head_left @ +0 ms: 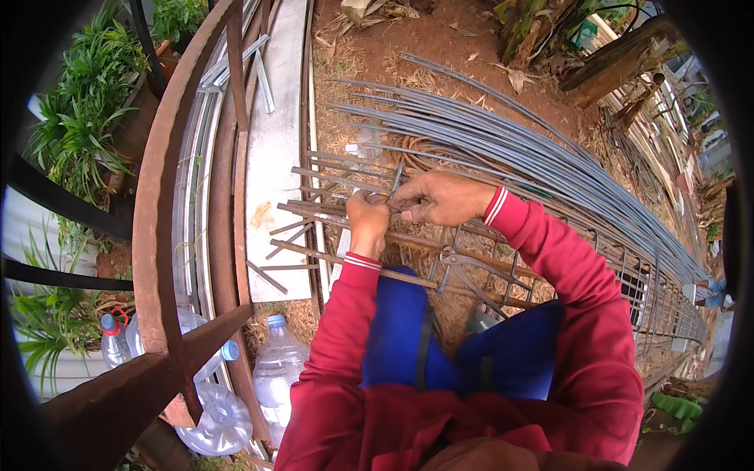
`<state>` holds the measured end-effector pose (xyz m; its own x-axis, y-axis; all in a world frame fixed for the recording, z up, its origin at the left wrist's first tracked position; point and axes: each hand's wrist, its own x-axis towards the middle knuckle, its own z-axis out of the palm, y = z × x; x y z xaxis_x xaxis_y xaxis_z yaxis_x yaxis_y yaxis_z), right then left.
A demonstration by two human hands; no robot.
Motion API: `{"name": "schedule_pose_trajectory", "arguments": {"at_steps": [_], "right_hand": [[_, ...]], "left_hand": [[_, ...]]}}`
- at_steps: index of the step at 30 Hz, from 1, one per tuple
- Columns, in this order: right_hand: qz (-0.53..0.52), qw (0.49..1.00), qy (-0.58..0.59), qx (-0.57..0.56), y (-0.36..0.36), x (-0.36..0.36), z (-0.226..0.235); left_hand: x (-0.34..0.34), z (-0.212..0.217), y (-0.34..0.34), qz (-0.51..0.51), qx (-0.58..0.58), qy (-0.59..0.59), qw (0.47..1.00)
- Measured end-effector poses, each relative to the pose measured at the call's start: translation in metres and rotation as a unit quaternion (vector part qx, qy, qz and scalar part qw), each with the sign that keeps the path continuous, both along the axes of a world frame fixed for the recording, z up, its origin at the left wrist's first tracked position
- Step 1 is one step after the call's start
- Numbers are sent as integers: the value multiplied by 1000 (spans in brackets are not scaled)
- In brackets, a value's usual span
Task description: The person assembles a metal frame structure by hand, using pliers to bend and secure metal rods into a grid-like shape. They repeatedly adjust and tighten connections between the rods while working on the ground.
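A long cage of rusty rebar runs from in front of me off to the right, its bar ends pointing left. Close together at its near end, both my hands work beside a square steel stirrup. My left hand has its fingers closed in a pinch by the bars. Thumb and fingers of my right hand are bent and pressed together next to the stirrup. Whatever is between the fingertips is too small to make out. A pair of pincers rests on the cage, below my right hand.
Long grey rebars lie beyond the cage. A white board with short steel offcuts is at left. A brown metal frame stands farther left, near large clear plastic bottles. Banana trunks rise at far right.
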<state>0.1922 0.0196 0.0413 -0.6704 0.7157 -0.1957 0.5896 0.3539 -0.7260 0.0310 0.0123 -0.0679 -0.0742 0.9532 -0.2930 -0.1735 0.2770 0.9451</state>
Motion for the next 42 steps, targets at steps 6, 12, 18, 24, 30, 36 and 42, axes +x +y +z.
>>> {"name": "schedule_pose_trajectory", "arguments": {"at_steps": [6,12,18,24,30,36,42], "right_hand": [[-70,997,38,-5,-18,48,-7],[27,981,-94,166,2,-17,16],[101,914,-230,320,34,-73,85],[125,878,-407,218,10,-65,81],[26,885,-413,213,12,-90,41],[-46,964,-243,94,23,-63,29],[-71,986,-136,68,17,-31,14]], "left_hand": [[1,11,-3,-1,-9,-51,999],[-1,9,3,-1,-32,-24,999],[0,11,1,-16,2,-62,998],[0,4,1,-10,-13,-57,998],[1,-5,2,19,6,-65,998],[-3,0,-1,-36,12,-53,998],[-10,-4,-9,-83,59,17,995]]}}
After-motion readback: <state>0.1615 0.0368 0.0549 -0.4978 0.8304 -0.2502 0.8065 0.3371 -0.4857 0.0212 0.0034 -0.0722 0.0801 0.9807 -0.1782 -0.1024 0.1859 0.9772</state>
